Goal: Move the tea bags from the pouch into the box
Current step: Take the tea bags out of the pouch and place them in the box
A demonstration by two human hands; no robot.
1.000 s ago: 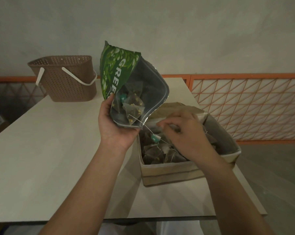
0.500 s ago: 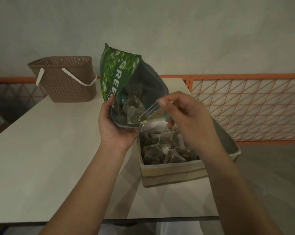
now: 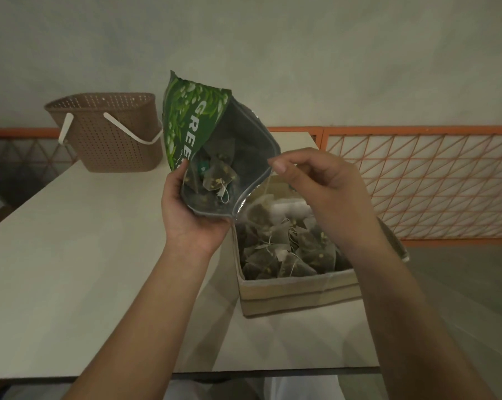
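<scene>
My left hand (image 3: 190, 217) holds a green tea pouch (image 3: 195, 125) tilted above the table, its open mouth facing me. A few pyramid tea bags (image 3: 219, 176) with strings lie inside its silver lining. My right hand (image 3: 316, 186) hovers at the pouch's right rim, fingers curled, thumb and forefinger tips touching the rim's edge. I cannot tell whether they pinch it. Below and to the right stands an open cardboard box (image 3: 299, 293) holding several tea bags (image 3: 284, 249).
A brown perforated basket (image 3: 111, 134) with a white handle stands at the table's (image 3: 70, 255) far left. An orange lattice railing (image 3: 434, 180) runs behind and to the right. The box sits near the table's right edge.
My right hand left a tea bag in the box and rose from it to the pouch's right rim. My left hand kept the pouch almost still.
</scene>
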